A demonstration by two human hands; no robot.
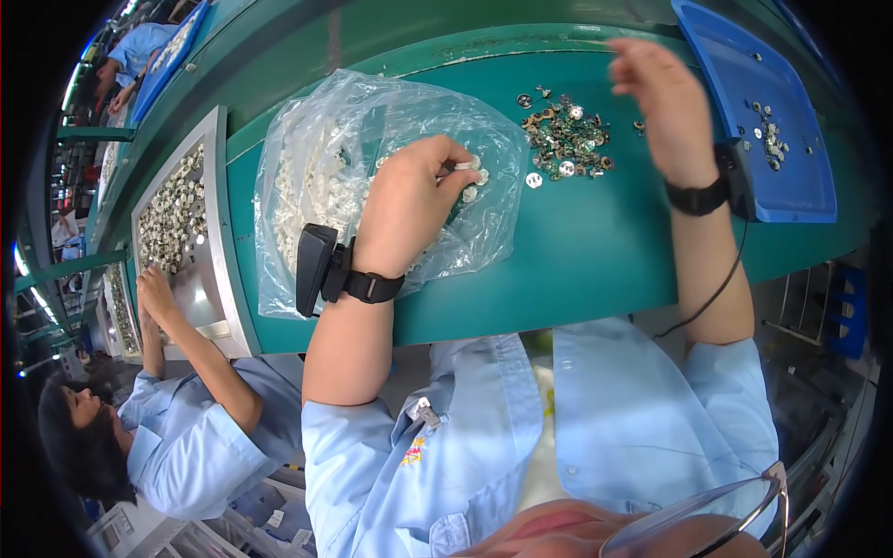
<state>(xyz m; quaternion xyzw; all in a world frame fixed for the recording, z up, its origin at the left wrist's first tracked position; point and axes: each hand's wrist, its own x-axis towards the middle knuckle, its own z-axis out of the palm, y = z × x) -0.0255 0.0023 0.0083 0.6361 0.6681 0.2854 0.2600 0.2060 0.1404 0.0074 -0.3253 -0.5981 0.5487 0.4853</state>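
My left hand point(414, 191) reaches over a clear plastic bag point(507, 200), thumb and fingers pinched on a small white round part point(472, 166). More of these white parts point(312, 181) fill the left side of the bag. To the right of the bag lies a heap of small metallic round parts point(567, 135), some dark, some shiny. Past the heap's upper right, my right hand point(665, 112) is raised with its fingers bent and apart, slightly blurred. Nothing shows between them. Each wrist wears a black strap with a device.
A blue tray point(800, 191) at the right holds several small parts. The green worktop point(614, 251) runs beneath everything. At left, a co-worker's hand point(158, 296) touches a metal-rimmed tray point(237, 298) of small parts. A dark cable point(721, 293) hangs from my right wrist.
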